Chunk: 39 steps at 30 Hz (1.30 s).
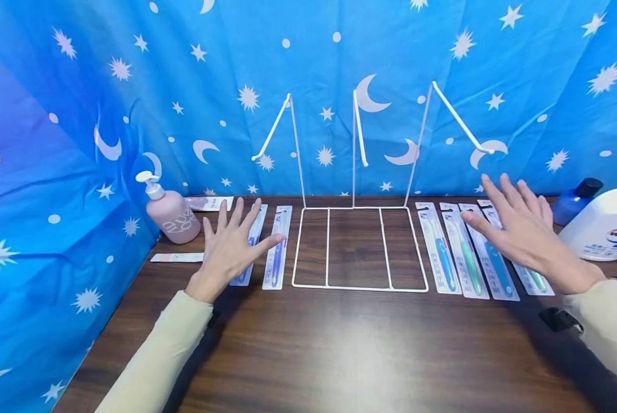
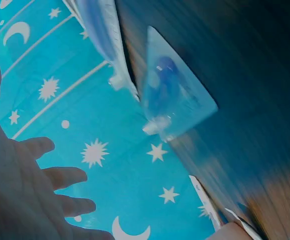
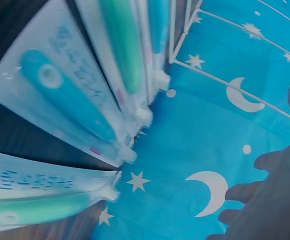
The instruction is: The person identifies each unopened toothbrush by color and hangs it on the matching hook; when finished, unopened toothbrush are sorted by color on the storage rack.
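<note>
My left hand (image 1: 231, 246) hovers with spread fingers over the left part of the table, holding nothing. Beneath it lies a packaged purple-blue toothbrush (image 1: 242, 272), partly covered by the hand. A second packaged toothbrush (image 1: 277, 252) lies just right of the thumb. On the other side, my right hand (image 1: 520, 229) is also spread and empty, above a row of several packaged toothbrushes (image 1: 442, 255) with blue and green handles. The right wrist view shows a blue one (image 3: 60, 90) and a green one (image 3: 45, 207) close up. Between the hands stands a white wire rack (image 1: 360, 288) with three bare hooked arms.
At the left are a pink pump bottle (image 1: 174, 215) and two flat packets, one white (image 1: 176, 257). At the right stand a blue bottle (image 1: 571, 203) and a large white bottle (image 1: 605, 226). A blue star-and-moon curtain (image 1: 329, 63) hangs behind and along the left.
</note>
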Available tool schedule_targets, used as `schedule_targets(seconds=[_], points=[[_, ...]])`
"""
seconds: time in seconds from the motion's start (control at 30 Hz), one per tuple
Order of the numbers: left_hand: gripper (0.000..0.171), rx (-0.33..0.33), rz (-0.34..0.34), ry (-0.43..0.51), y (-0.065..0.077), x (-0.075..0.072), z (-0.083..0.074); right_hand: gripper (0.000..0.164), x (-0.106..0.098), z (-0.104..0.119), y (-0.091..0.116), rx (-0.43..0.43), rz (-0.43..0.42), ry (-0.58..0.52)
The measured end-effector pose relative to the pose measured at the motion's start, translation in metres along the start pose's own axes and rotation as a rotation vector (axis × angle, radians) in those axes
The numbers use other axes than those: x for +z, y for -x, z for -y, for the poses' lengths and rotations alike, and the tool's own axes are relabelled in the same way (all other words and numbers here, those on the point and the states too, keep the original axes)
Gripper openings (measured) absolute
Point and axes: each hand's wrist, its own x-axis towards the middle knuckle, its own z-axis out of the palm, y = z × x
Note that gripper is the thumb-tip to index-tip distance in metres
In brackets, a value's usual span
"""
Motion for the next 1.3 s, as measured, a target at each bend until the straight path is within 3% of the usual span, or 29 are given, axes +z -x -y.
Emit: schedule_targets(seconds=[0.37,0.57,0.8,0.93,1.3], points=[[0.087,0.005,0.040,0.203,0.011,-0.012,-0.017,0.073,-0.026,0.000,-0.010,0.013,0.063,-0.228],[0.082,0.025,0.029,0.340,0.018,-0.016,-0.028,0.066,-0.035,-0.005,-0.011,0.010,0.030,-0.324],[0.077,0.072,0.023,0.527,0.025,-0.011,-0.039,0.062,-0.043,-0.011,-0.011,0.120,0.000,-0.438],[0.075,0.054,0.033,0.601,0.029,-0.009,-0.041,0.062,-0.043,-0.016,-0.014,0.148,-0.044,-0.490],[0.064,0.067,0.075,0.806,0.032,0.005,-0.049,0.063,-0.042,-0.035,-0.023,0.237,-0.100,-0.528]])
